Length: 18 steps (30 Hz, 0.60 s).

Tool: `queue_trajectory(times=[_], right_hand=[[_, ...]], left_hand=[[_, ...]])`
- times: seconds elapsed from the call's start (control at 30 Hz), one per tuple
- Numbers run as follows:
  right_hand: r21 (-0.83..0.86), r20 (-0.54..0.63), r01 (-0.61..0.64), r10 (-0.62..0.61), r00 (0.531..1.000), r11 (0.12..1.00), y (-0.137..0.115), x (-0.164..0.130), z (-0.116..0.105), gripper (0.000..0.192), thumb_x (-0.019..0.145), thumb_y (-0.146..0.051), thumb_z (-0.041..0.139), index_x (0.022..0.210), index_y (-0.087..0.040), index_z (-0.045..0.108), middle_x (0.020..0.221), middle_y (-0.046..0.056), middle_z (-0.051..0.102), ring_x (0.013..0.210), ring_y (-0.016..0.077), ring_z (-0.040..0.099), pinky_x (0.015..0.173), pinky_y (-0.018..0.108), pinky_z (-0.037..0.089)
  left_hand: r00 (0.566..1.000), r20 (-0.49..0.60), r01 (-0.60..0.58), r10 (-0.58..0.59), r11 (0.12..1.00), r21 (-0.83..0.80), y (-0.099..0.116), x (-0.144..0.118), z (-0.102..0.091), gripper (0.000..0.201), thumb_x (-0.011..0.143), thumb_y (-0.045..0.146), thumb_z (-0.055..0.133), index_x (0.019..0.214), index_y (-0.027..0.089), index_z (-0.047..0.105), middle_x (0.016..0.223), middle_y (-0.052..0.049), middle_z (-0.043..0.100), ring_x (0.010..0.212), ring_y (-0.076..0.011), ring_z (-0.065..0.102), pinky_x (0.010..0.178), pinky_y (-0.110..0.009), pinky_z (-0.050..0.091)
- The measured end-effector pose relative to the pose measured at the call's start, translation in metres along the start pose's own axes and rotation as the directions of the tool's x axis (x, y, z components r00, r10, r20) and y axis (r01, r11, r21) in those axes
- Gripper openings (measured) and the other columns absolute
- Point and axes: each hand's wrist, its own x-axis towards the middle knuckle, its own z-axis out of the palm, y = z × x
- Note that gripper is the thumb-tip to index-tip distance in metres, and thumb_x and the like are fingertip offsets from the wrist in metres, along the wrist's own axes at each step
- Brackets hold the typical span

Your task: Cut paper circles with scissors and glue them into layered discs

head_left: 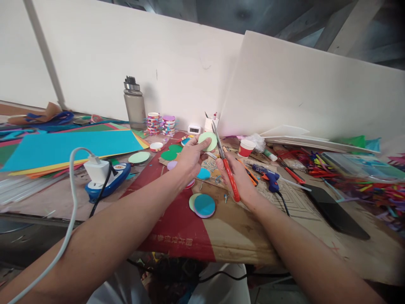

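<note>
Pinched between the thumb and fingers of my left hand point(191, 158) is a pale green paper disc point(208, 141). My right hand point(237, 175) grips red-handled scissors point(225, 160), their blades pointing up and away, just right of the disc. Whether the blades touch its edge I cannot tell. Below my hands, several overlapping paper discs, a blue one point(204, 205) on top, lie on the cardboard point(234, 240). A smaller blue disc point(203, 173) and dark green paper pieces point(171, 153) lie near my left hand. Another pale green disc point(139, 157) rests farther left.
Coloured sheets point(72, 145) and a blue power strip point(109, 181) lie left. A bottle point(134, 103) and stacked paper rings point(153, 123) stand behind. To the right are a paper cup point(246, 148), a blue glue gun point(268, 177), a red-handled tool point(295, 174) and a black phone-like slab point(335, 211).
</note>
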Motion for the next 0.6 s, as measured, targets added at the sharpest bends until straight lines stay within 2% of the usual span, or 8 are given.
queue_trajectory(times=[0.2,0.37,0.6], right_hand=[[-0.002,-0.011,0.004,-0.004,1.0,1.0,-0.0009,0.0026,-0.0026,0.038,0.092,-0.058,0.044,0.1,-0.022,0.055,0.081,0.004,0.061,0.071,0.0178,0.054,0.065,0.031,0.045],[0.041,-0.004,0.008,-0.008,1.0,0.999,-0.0043,0.0028,-0.0037,0.034,0.092,-0.053,0.047,0.108,-0.024,0.055,0.091,0.006,0.064,0.081,0.0202,0.058,0.074,0.035,0.049],[0.095,0.015,-0.038,0.037,0.999,0.995,-0.0037,0.0013,-0.0025,0.031,0.091,-0.053,0.048,0.1,-0.023,0.052,0.078,0.001,0.057,0.068,0.0154,0.052,0.062,0.029,0.046]], left_hand=[[0.999,0.037,-0.023,0.021,0.998,0.055,-0.0032,0.0016,-0.0035,0.034,0.057,0.023,0.084,0.085,0.017,0.065,0.078,0.002,0.066,0.063,-0.0076,0.058,0.051,-0.019,0.033],[0.999,0.032,-0.025,0.022,0.997,0.077,-0.0017,0.0028,-0.004,0.034,0.054,0.024,0.085,0.081,0.017,0.064,0.076,0.001,0.066,0.062,-0.0077,0.057,0.051,-0.019,0.034],[0.999,0.033,-0.021,0.019,0.996,0.083,-0.001,0.0007,-0.0026,0.035,0.054,0.024,0.085,0.082,0.017,0.065,0.077,0.001,0.066,0.063,-0.0074,0.057,0.05,-0.018,0.033]])
